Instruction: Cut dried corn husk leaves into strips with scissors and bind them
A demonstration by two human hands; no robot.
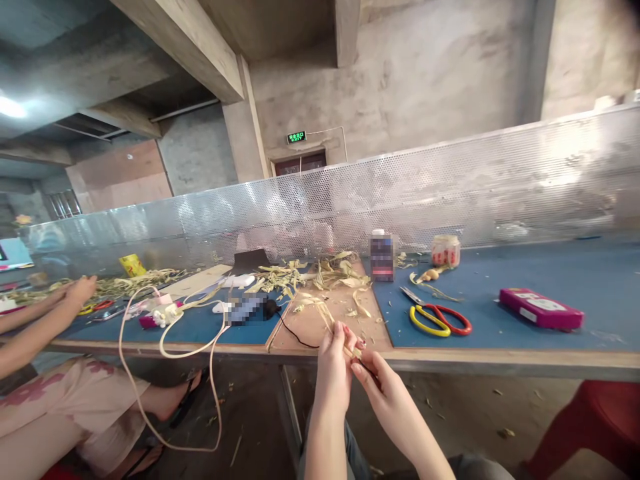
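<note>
Just over the table's front edge, my left hand (337, 363) is closed round pale dried leaf strips (327, 315), like corn husk, whose long ends fan out beyond the fingers. My right hand (384, 385) meets it from the right, thumb and fingers pinched together. A thin dark thing (369, 367) shows at the right fingertips, too small to name. Between the two hands lies a small pale bit of the strip (357, 352). Beyond them a tan board (377, 327) carries a heap of dried strips (340, 272). Scissors (423, 306) with yellow and red handles lie to the right.
A magenta box (541, 309), a glass jar (445, 251) and a blurred-out bottle (382, 257) stand on the blue table (480, 280). A white cable (121, 353) loops off the left edge. Another person's hands (80, 290) work at far left. A red stool (585, 420) is below right.
</note>
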